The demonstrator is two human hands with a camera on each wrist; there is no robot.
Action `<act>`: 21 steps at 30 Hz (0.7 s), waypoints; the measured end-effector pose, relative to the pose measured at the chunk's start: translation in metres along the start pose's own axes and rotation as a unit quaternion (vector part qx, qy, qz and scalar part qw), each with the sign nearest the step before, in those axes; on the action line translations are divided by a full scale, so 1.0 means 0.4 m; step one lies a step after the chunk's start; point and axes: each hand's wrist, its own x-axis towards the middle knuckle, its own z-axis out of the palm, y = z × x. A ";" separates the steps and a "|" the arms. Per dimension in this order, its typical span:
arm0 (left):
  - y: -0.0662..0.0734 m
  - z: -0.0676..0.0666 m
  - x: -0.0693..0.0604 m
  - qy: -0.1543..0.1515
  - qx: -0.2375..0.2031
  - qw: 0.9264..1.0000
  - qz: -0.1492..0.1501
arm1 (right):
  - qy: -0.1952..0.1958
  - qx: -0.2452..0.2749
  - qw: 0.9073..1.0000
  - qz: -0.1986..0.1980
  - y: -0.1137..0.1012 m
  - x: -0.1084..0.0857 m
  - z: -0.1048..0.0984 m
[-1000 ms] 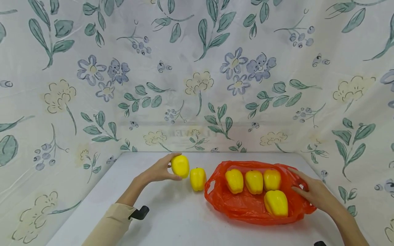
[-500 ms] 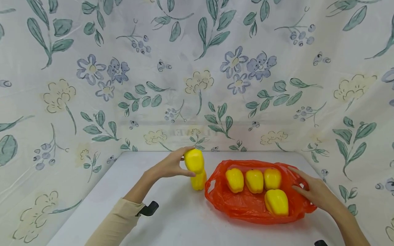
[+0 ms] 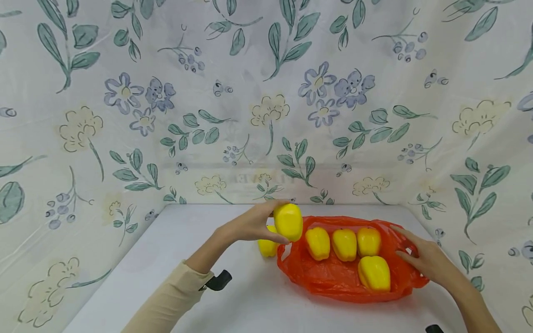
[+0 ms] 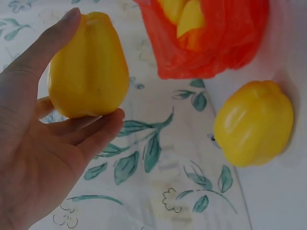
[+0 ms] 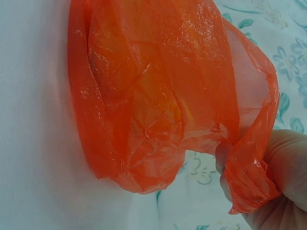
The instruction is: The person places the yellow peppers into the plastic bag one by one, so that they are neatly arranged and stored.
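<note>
Between thumb and fingers, my left hand grips a yellow bell pepper, raised above the table near the left rim of a red plastic bag. The same pepper shows close up in the left wrist view. Behind that hand, partly hidden, another yellow pepper sits on the table left of the bag. Several yellow peppers lie inside the open bag. At the bag's right side, my right hand pinches a bunched part of the bag's edge, as the right wrist view shows.
A white table lies under everything. A floral curtain closes off the back and both sides. Black wrist camera mounts stick out from the arms.
My left hand has carried its pepper rightward, past the pepper standing on the table, to the bag's left rim. The right hand and the bag have stayed in place.
</note>
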 end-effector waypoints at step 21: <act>0.081 0.117 0.096 -0.088 0.055 0.995 0.013 | 0.005 -0.004 1.000 -0.009 -0.004 -0.002 -0.003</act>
